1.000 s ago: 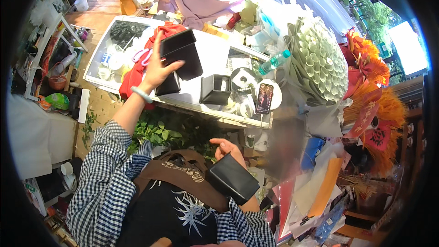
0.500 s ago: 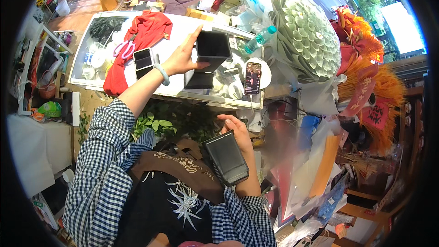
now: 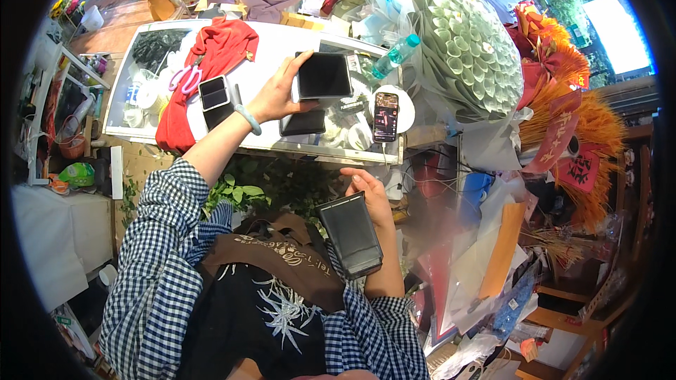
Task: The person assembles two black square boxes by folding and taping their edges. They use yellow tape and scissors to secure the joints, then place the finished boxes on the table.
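Over the white display table, my left hand grips a black square box by its left side. Its dark top or inside faces me. A second flat black box rests on the table just below it. Nearer my body, my right hand holds a black rectangular case against the palm and wrist, with its fingertips curled above the case. Most of that grip is hidden behind it. Left of my left wrist lies a small open case with a pale rim.
A phone with a lit screen leans by a white round object. Behind it lies a teal bottle. Red cloth and pink scissors lie at left. A big pale green bouquet stands at right; leafy plants grow below the table.
The black box in my left hand has tilted and shifted slightly left, showing less of its side. My right hand and its case have risen a little. The head view has turned slightly.
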`<move>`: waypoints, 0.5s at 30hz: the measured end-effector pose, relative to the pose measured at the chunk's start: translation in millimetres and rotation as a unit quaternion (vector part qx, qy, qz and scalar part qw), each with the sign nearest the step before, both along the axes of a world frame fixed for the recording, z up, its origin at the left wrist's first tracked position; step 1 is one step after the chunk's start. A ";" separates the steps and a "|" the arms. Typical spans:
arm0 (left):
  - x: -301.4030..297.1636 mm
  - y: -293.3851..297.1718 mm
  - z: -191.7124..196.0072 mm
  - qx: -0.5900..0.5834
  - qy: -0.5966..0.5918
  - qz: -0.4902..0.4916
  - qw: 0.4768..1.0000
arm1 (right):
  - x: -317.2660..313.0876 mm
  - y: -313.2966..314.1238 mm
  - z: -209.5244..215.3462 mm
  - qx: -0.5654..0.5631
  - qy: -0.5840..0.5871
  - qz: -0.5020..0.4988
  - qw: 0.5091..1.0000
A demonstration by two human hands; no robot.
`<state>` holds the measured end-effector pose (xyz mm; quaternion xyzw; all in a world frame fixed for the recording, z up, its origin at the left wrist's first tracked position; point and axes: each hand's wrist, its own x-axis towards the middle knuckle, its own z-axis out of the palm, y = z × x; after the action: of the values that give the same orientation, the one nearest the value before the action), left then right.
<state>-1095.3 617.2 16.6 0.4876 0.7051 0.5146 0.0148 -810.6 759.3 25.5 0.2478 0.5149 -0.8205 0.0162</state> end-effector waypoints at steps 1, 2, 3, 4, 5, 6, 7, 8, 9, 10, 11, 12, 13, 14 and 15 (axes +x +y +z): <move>-0.4 0.3 -0.3 0.004 0.003 0.002 1.000 | -0.7 2.1 0.4 0.007 -0.003 -0.003 1.000; -0.3 0.5 -0.9 0.002 0.008 0.004 1.000 | -2.0 4.5 1.2 0.003 -0.006 -0.004 1.000; 0.0 1.3 -1.7 0.002 0.016 0.010 1.000 | -4.2 9.1 3.5 0.041 -0.008 -0.009 0.999; 0.7 2.2 -3.1 0.000 0.026 0.017 1.000 | -7.6 15.3 7.2 0.069 -0.011 -0.012 0.997; 0.5 3.4 -4.3 0.002 0.034 0.021 0.999 | -14.1 21.6 11.6 0.095 -0.043 -0.028 0.994; 0.3 3.9 -5.7 0.004 0.044 0.025 0.999 | -22.1 28.8 17.7 0.174 -0.014 -0.025 0.984; 0.5 4.4 -7.5 0.005 0.055 0.030 0.998 | -34.9 37.2 24.7 0.269 0.011 -0.012 0.963; 0.1 5.1 -8.8 0.009 0.053 0.030 0.998 | -50.5 45.7 33.1 0.362 0.012 -0.005 0.932; 0.2 5.6 -11.0 0.012 0.051 0.030 0.998 | -66.3 54.3 43.0 0.397 0.027 0.024 0.917; 0.1 4.8 -11.8 0.015 0.051 0.030 0.998 | -83.2 62.2 54.9 0.433 0.010 0.044 0.900; 0.0 6.1 -13.6 0.038 0.066 0.035 0.997 | -103.2 69.6 65.9 0.448 -0.004 0.082 0.890; 0.6 6.1 -15.1 0.043 0.067 0.039 0.996 | -122.7 74.7 76.5 0.464 -0.022 0.114 0.878; 0.9 6.5 -16.9 0.050 0.069 0.043 0.995 | -140.5 77.4 85.4 0.500 0.001 0.122 0.858; 0.8 6.5 -18.5 0.054 0.072 0.049 0.995 | -157.8 77.5 91.6 0.530 0.064 0.130 0.836; 0.6 5.9 -20.3 0.039 0.056 0.040 0.997 | -177.4 76.5 95.7 0.539 0.030 0.144 0.830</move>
<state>-1094.7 623.0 -3.6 0.4875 0.7032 0.5135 -0.0639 -988.0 835.8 121.2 0.1160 0.9052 -0.4085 -0.0173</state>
